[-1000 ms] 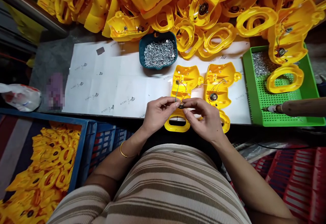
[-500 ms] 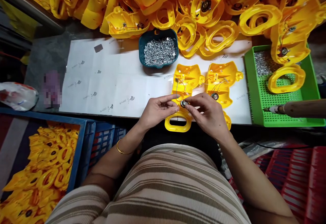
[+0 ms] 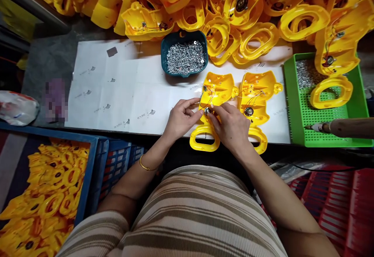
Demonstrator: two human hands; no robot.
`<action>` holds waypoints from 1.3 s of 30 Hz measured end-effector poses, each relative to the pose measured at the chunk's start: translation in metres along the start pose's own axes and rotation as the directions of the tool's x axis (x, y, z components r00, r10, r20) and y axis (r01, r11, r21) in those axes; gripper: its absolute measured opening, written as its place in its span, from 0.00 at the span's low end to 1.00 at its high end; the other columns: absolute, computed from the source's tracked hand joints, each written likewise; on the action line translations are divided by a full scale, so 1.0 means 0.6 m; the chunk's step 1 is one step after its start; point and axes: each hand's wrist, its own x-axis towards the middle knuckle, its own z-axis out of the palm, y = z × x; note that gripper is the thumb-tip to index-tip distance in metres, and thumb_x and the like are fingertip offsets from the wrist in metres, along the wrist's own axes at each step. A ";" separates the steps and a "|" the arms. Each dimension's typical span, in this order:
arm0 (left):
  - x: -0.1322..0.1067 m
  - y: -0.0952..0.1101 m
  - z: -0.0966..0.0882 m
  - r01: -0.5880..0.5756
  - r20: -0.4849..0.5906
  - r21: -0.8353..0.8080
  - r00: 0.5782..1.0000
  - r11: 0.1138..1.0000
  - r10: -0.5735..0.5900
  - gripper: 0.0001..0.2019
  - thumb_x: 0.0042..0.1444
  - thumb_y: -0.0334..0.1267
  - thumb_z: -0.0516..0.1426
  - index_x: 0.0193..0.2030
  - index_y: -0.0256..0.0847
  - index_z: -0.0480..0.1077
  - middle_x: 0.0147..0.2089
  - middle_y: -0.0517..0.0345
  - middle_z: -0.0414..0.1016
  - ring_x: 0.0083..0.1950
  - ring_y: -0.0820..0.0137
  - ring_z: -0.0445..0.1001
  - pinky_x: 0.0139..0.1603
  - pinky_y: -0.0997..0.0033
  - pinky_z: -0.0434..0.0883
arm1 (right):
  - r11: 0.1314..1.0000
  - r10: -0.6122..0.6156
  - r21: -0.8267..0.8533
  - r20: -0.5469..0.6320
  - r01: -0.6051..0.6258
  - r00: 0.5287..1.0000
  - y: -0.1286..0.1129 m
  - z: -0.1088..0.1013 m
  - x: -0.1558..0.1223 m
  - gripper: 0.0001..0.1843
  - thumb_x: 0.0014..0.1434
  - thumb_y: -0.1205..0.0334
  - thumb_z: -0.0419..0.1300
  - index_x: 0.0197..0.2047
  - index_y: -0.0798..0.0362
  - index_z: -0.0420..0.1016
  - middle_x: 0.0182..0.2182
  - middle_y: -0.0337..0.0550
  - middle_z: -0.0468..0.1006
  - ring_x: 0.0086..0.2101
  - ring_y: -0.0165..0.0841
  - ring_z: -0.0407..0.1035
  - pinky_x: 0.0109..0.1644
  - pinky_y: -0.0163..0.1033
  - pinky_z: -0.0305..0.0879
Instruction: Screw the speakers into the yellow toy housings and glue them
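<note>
A small round speaker with a metal back sits in the lower part of a yellow plastic shell half, low in front of me. My right hand pinches the speaker's right side between thumb and index finger. From the left, my left hand reaches to the shell's edge, index finger and thumb apart, the thumb tip close to the speaker. Thin wires run inside the shell above my fingertips. The shell's oval handle ring juts over the table edge. Beside it lies a second shell half with its own speaker.
A dark teal tub of small screws stands behind the shells. To the right are a green basket and a tool with a wooden handle. Yellow shells pile along the back. A blue crate holds more at lower left.
My right hand has moved slightly left and down with the speaker, which now sits lower into the shell. My left hand stays beside the shell's left edge, its index finger a little higher.
</note>
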 end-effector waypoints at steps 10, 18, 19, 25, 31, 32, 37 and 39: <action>-0.018 0.011 0.021 0.138 0.101 -0.046 0.986 0.989 -0.132 0.37 0.54 0.25 0.56 0.71 0.43 0.53 0.54 0.51 0.74 0.24 0.85 0.70 0.23 0.84 0.69 | 0.995 0.003 -0.095 0.024 0.000 1.000 -0.007 0.000 -0.003 0.11 0.67 0.57 0.55 0.46 0.49 0.77 0.39 0.44 0.77 0.41 0.36 0.66 0.28 0.39 0.43; -0.030 0.014 0.030 0.081 0.092 0.012 0.992 0.997 -0.082 0.40 0.55 0.26 0.54 0.73 0.45 0.46 0.55 0.48 0.73 0.22 0.83 0.69 0.22 0.80 0.68 | 0.995 -0.003 -0.100 0.045 0.008 0.999 -0.007 -0.002 -0.006 0.11 0.67 0.57 0.55 0.43 0.50 0.78 0.38 0.45 0.78 0.41 0.37 0.66 0.27 0.40 0.42; -0.029 0.016 0.031 0.073 0.084 0.022 0.994 0.997 -0.075 0.41 0.55 0.27 0.56 0.73 0.45 0.46 0.55 0.48 0.73 0.22 0.83 0.68 0.21 0.80 0.67 | 0.996 -0.010 -0.091 0.043 0.014 0.999 -0.005 -0.001 -0.005 0.11 0.67 0.57 0.55 0.44 0.50 0.78 0.38 0.45 0.78 0.41 0.38 0.67 0.27 0.40 0.42; -0.018 0.020 0.031 0.037 0.045 0.034 0.998 0.999 -0.038 0.44 0.51 0.26 0.60 0.73 0.50 0.50 0.50 0.54 0.75 0.20 0.83 0.66 0.20 0.80 0.64 | 0.996 -0.089 0.035 0.068 0.087 0.994 0.020 0.001 0.000 0.13 0.66 0.58 0.55 0.48 0.49 0.78 0.37 0.45 0.78 0.38 0.37 0.68 0.32 0.39 0.52; -0.011 0.009 0.028 0.040 0.073 0.020 0.996 0.999 -0.042 0.44 0.52 0.27 0.61 0.73 0.52 0.49 0.55 0.52 0.73 0.20 0.83 0.66 0.19 0.80 0.64 | 0.996 -0.064 -0.050 0.166 0.074 0.984 0.010 -0.010 0.005 0.13 0.67 0.59 0.53 0.46 0.50 0.78 0.36 0.47 0.76 0.35 0.36 0.68 0.27 0.38 0.43; -0.009 0.009 0.028 0.043 0.079 0.016 0.996 0.999 -0.044 0.44 0.52 0.27 0.62 0.73 0.52 0.49 0.55 0.52 0.73 0.20 0.83 0.66 0.19 0.80 0.64 | 0.993 -0.061 -0.086 0.186 0.078 0.981 0.006 -0.013 0.006 0.13 0.67 0.61 0.52 0.46 0.51 0.78 0.36 0.48 0.76 0.35 0.36 0.68 0.27 0.38 0.41; -0.006 0.020 0.019 0.145 0.129 -0.023 0.982 0.989 -0.141 0.44 0.52 0.29 0.63 0.73 0.47 0.49 0.54 0.49 0.73 0.22 0.81 0.69 0.19 0.79 0.66 | 0.975 -0.112 -0.155 0.264 0.157 0.958 0.002 -0.021 0.012 0.14 0.66 0.67 0.51 0.48 0.53 0.76 0.39 0.49 0.76 0.35 0.36 0.70 0.26 0.39 0.38; -0.013 0.022 0.011 0.171 0.139 -0.073 0.977 0.983 -0.160 0.45 0.50 0.32 0.66 0.72 0.47 0.50 0.53 0.50 0.73 0.24 0.80 0.72 0.22 0.79 0.70 | 0.976 -0.127 -0.141 0.245 0.165 0.961 0.011 -0.020 0.011 0.14 0.67 0.64 0.51 0.50 0.51 0.75 0.40 0.48 0.77 0.35 0.36 0.71 0.26 0.39 0.39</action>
